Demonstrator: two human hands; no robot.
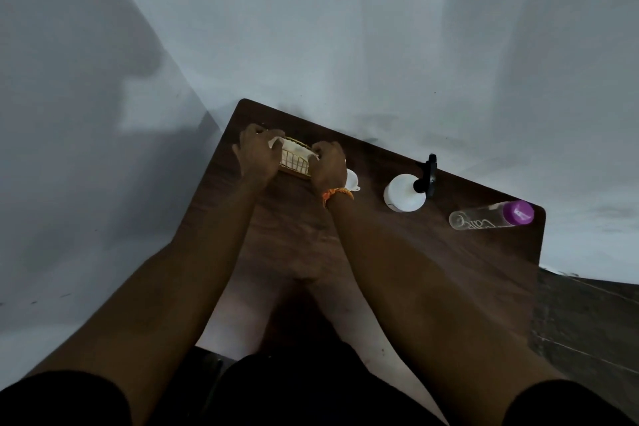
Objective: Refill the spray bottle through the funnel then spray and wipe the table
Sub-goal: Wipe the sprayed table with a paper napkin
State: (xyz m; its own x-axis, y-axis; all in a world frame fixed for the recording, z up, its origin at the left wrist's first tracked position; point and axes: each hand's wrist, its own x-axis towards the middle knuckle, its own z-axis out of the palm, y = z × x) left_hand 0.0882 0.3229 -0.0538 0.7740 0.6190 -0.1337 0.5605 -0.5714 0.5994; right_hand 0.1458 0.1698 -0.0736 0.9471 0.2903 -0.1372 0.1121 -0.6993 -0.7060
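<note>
We see the clear bottle (491,216) with purple cap lying on the table (449,270) at right, the white spray bottle (406,195) upright beside it — farther, left hand (257,156) and right hand (328,164) pinch the cloth (294,150) in a wire basket (294,164), funnel (352,180) just beside.
</note>
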